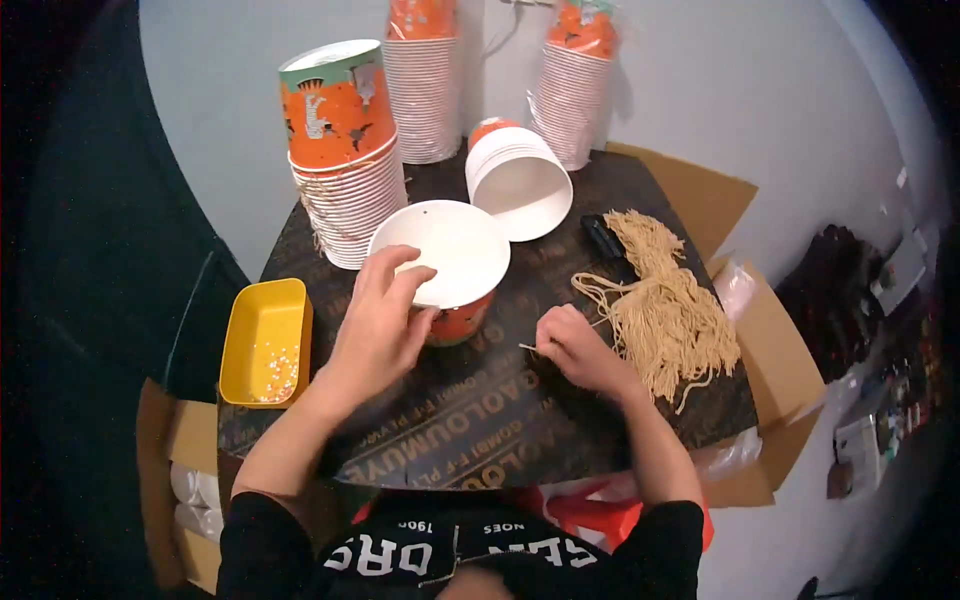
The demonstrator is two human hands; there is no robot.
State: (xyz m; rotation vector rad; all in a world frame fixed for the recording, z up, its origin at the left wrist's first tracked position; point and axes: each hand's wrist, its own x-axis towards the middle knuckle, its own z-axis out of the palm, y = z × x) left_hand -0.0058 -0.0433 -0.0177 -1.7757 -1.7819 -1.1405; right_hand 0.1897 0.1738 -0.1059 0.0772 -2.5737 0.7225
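A white-lined paper bucket [470, 255] with an orange printed outside stands upright on the table in front of me. My left hand [385, 315] grips its near left rim, fingers curled over the opening and thumb on the outside. To the right, my right hand [575, 345] is closed in a pinch on a thin tan string, whose short end [528, 347] pokes out on its left. Just beyond that hand lies a bundle of tan strings [675, 325], with a loop reaching toward my fingers. A black object [604, 240] sits beside the bundle's upper part.
A tall nested stack of paper buckets [345, 150] rises at the back left. Two wrapped stacks [422, 100] stand at the wall. Several nested buckets [520, 190] lie on their side. A yellow tray [232, 345] holds small beads. Cardboard boxes [785, 350] flank the table [420, 440].
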